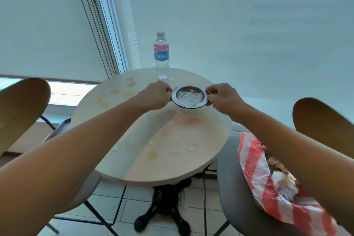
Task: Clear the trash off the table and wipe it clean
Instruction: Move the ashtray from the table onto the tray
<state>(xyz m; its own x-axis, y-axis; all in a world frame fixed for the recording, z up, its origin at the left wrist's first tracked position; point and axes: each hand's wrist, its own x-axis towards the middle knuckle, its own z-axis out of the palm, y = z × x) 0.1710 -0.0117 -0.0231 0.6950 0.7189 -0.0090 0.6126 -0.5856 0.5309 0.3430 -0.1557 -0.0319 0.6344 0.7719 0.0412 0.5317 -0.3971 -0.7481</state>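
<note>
A small round metal bowl [189, 97] with a wide flat rim is held just above the far part of the round beige table [122, 161]. My left hand [157, 95] pinches its left rim and my right hand [223, 99] pinches its right rim. The bowl looks empty and shiny inside. The tabletop carries yellowish stains [153, 154] and small white paper scraps [189, 148]. A red-and-white striped plastic bag [254, 166] with crumpled trash inside lies on the grey chair at the right.
A clear water bottle [161, 54] with a blue and pink label stands upright at the table's far edge. Wooden-backed chairs [21, 109] flank the table left and right. Window blinds with bead cords hang behind. Black table base [166, 205] on tiled floor.
</note>
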